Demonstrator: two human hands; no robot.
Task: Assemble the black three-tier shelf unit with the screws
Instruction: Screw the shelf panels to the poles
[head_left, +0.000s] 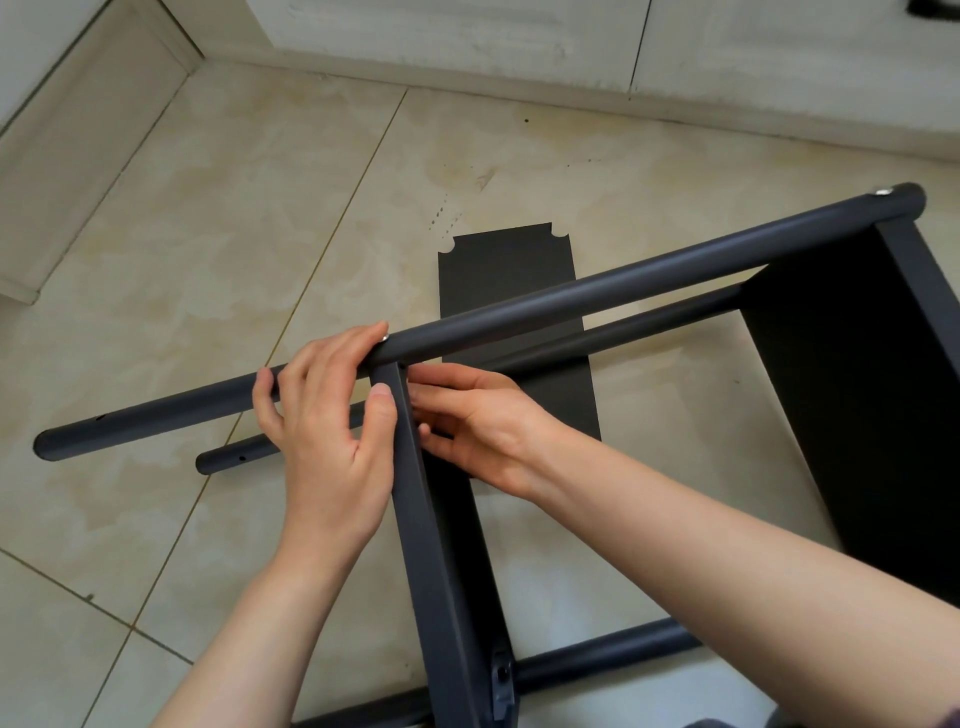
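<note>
Beige floor tiles (218, 218) and a white baseboard frame the scene as I watch the black shelf unit (857, 374) come together, lying on its side. One end panel is already fixed: a silver screw head (881, 192) shows at the far tip of the upper pole (597, 288), right where that panel meets it. A second pole (623, 325) runs beneath, reaching the same panel.

My left hand (327, 415) wraps its fingers over the upper pole with the thumb pressed on the edge of the middle shelf panel (426, 519), a grip that steadies the joint. A second screw (384, 338) sits at that joint, just by the left fingertips. My right hand (478, 421) reaches in from the other side, its fingers pinched close at the panel's top corner under the pole; I cannot tell what, if anything, they pinch, since the panel hides the tips.

By my reading the job is roughly halfway. A third panel (506, 275) lies loose on the floor behind the poles, and open holes (101, 417) near the free pole ends await it. Lower poles (597, 660) cross near the bottom edge; whether the middle panel is fastened to them is unclear.
</note>
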